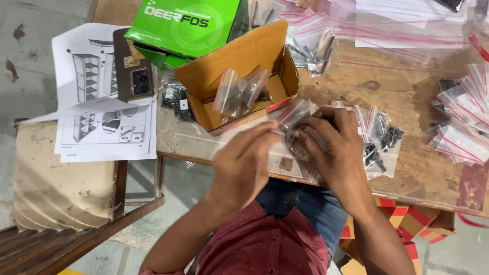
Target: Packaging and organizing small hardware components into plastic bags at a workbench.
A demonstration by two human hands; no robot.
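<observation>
Where the wooden table (407,168) runs across the far half of the scene, its right end is strewn with clear bags (466,119) that have red seal strips and dark hardware inside. Left of the table a pale padded seat (56,183) sits on a slatted bench (30,247). Two sheets of assembly drawings (97,130) lie at the table's left end, with a phone (133,66) face down on top of them. Beyond that stands a green box (188,25), and just to its right an open cardboard box (239,76) with a couple of small bags inside.

Near the table's front edge the person, in a red shirt and jeans, has both hands together. The left hand (242,168) comes in from the left with fingers stretched toward the centre; the right hand (336,147) curls over from the right. Between their fingertips, just in front of the cardboard box, is a small clear bag (294,114), pinched at its lower end by both hands and tilted up and away from them, with dark contents at the pinch. More filled bags (379,140) lie on the table just right of the right hand.
</observation>
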